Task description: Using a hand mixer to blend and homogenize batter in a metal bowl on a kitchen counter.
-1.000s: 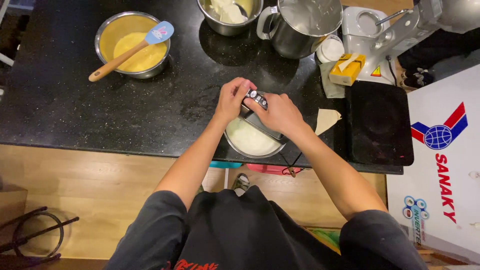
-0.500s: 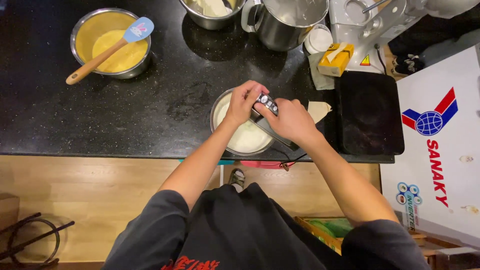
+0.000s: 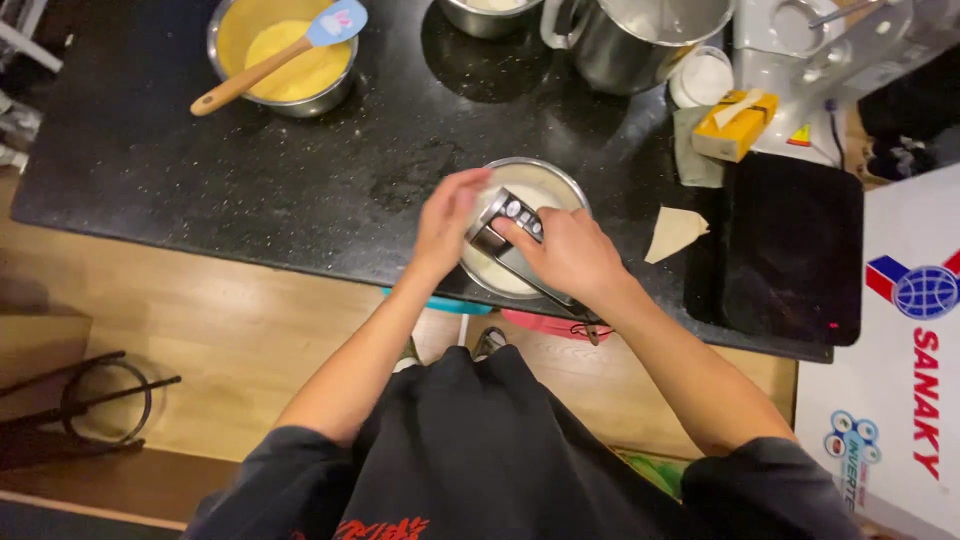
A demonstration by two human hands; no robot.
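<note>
A small steel bowl [image 3: 530, 215] of pale, creamy mix sits at the near edge of the black surface [image 3: 200, 190], and everything else can be placed from it. Over the bowl the right hand [image 3: 570, 250] is closed around a slim handheld device [image 3: 505, 225], dark with small round buttons on its face, probably a probe thermometer or the like, with a thin metal stem running back under the palm. The left hand [image 3: 448, 215] touches the device's front end with its fingers loosely curled; whether it actually pinches it cannot be told.

The device looks light and rigid, with a smooth casing that would slip in damp fingers; its body is the place to hold, not the thin stem. The bowl looks thin-walled and likely to slide on the polished stone, so the rim is the natural hold.

Well beyond the bowl to the left stands a larger bowl of yellow batter [image 3: 285, 50] with a wooden-handled spatula [image 3: 270, 60]. Just to its right lies a folded paper piece [image 3: 675, 232], then a flat black appliance [image 3: 785, 245].
</note>
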